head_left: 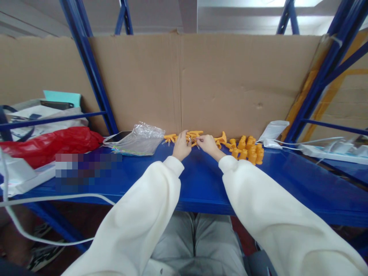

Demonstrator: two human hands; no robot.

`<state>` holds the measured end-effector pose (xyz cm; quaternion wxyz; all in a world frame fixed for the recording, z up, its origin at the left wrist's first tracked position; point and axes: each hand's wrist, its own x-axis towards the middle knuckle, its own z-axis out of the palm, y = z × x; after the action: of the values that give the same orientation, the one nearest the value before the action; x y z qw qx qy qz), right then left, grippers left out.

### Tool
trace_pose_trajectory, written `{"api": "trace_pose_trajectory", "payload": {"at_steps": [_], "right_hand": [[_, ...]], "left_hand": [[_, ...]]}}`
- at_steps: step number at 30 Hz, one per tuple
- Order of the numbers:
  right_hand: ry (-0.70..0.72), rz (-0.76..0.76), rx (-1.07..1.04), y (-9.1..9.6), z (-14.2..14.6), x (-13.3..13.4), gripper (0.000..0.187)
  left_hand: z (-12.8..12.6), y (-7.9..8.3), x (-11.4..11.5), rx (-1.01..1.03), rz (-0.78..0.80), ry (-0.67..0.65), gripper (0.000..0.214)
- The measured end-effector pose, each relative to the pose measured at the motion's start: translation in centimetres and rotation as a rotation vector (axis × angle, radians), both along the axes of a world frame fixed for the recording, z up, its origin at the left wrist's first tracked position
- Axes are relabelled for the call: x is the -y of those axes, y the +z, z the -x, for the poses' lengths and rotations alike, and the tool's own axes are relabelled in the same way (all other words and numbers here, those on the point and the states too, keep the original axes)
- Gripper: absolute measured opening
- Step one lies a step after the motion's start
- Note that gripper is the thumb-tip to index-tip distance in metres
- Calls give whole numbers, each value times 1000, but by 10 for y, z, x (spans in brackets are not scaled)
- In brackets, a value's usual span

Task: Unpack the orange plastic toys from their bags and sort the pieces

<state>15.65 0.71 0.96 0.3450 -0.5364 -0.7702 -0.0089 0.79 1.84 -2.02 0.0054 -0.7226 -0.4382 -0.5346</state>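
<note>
Both hands meet at the back of the blue shelf, among orange plastic parts (pixel 195 133). My left hand (pixel 182 146) has its fingers curled and pressed together at a small shiny piece, too small to name. Close on its right, my right hand (pixel 209 144) pinches at the same spot; what lies between its fingertips cannot be made out. A small dark coil (pixel 198 146) shows below the right fingertips. More branching orange pieces (pixel 170 138) with thin metal coils lie left of my left hand. An orange flared piece (pixel 221 138) lies just beyond my right hand.
Several orange rounded figures (pixel 247 149) stand grouped at right. A see-through plastic bag (pixel 140 142) and a phone (pixel 122 136) lie at left, near a red bag (pixel 54 143). Cardboard (pixel 230 84) walls the back; blue posts (pixel 89 73) frame it. A white cable (pixel 71 196) crosses the front left.
</note>
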Motion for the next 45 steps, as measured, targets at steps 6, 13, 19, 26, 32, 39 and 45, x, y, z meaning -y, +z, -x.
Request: {"api": "trace_pose_trajectory", "payload": {"at_steps": [6, 13, 19, 26, 32, 39, 45], "right_hand": [[-67, 142, 74, 3, 28, -27, 44], [-134, 145, 60, -5, 20, -26, 58], [-535, 198, 175, -7, -10, -17, 45], [-536, 356, 191, -17, -40, -20, 47], [-523, 138, -58, -7, -47, -19, 41], [-600, 14, -321, 14, -56, -7, 40], [-565, -121, -397, 15, -68, -7, 42]], "left_hand": [[0, 0, 0, -9, 39, -19, 52], [-3, -1, -1, -34, 60, -91, 53], [-1, -3, -5, -54, 78, -129, 50], [-2, -5, -4, -98, 103, -120, 47], [-2, -3, -1, -122, 137, -138, 49], [-3, 0, 3, -149, 141, -164, 42], [-5, 2, 4, -198, 146, -174, 24]]}}
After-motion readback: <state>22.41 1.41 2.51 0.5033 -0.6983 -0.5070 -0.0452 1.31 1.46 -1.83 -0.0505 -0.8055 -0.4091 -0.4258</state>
